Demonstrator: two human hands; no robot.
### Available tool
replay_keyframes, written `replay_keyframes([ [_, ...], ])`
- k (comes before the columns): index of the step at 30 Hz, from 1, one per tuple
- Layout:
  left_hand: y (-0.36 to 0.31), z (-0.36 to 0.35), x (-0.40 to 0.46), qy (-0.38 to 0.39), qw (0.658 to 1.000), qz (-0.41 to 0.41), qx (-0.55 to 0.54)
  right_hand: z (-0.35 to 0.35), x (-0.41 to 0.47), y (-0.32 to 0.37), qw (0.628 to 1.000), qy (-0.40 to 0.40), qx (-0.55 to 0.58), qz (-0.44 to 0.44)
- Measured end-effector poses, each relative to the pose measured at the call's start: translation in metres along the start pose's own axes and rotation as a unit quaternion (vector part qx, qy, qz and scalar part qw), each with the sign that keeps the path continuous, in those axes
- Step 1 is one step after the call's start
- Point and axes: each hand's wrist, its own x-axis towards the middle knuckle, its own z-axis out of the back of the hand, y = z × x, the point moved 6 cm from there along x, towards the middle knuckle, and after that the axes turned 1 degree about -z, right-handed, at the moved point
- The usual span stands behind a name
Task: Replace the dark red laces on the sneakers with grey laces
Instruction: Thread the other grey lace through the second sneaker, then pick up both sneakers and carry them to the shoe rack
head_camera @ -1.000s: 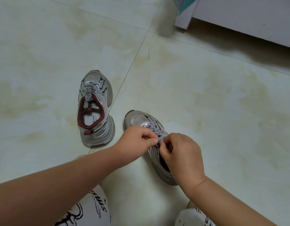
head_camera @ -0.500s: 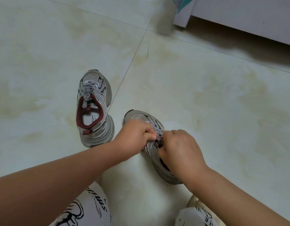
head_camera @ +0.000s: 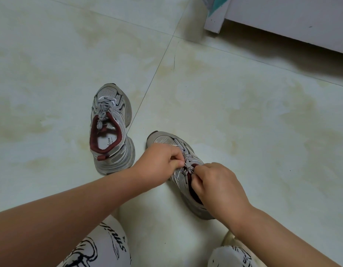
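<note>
We pinch the grey lace with left hand and right hand, tightening the near sneaker to finish it.

Pale, yellow-stained floor tiles run beneath white furniture at top right.

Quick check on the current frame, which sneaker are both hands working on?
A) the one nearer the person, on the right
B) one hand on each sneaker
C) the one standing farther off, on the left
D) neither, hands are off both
A: the left hand and right hand both pinch the grey lace over the near sneaker, while the far sneaker stands apart, untouched.
</note>
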Motion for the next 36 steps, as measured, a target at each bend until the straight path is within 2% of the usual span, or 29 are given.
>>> replay_keyframes([
  [5,0.008,-0.004,0.003,-0.01,0.999,0.035,0.0,0.002,0.003,0.006,0.997,0.031,-0.038,0.052],
  [9,0.008,-0.003,0.004,-0.018,0.998,0.055,-0.005,0.001,0.003,0.005,0.995,0.066,-0.045,0.053],
  [11,0.0,0.002,0.002,-0.007,0.999,0.036,0.0,0.012,0.002,-0.003,0.996,0.083,0.023,0.002],
  [13,-0.01,0.015,-0.004,-0.007,0.999,0.005,0.036,0.017,-0.007,-0.019,0.985,0.113,0.101,-0.085],
  [16,-0.01,0.054,-0.016,-0.118,0.979,-0.02,0.165,0.001,-0.018,-0.034,0.965,0.181,0.065,-0.178],
  [19,0.019,0.091,-0.034,-0.22,0.935,0.047,0.274,-0.016,-0.016,-0.04,0.952,0.197,0.051,-0.229],
  [21,0.047,0.097,-0.046,-0.2,0.92,0.114,0.318,-0.019,-0.013,-0.039,0.947,0.196,0.077,-0.244],
  [24,0.076,0.082,-0.058,-0.123,0.936,0.131,0.302,-0.015,-0.005,-0.034,0.941,0.171,0.107,-0.271],
  [28,0.079,0.07,-0.061,-0.13,0.956,0.059,0.257,-0.011,0.021,-0.027,0.934,0.138,0.143,-0.295],
  [33,0.061,0.044,-0.056,-0.101,0.955,-0.041,0.276,-0.01,0.06,-0.021,0.938,0.101,0.154,-0.295],
  [36,0.049,0.037,-0.049,-0.083,0.959,-0.067,0.261,-0.013,0.07,-0.025,0.933,0.088,0.176,-0.302],
])
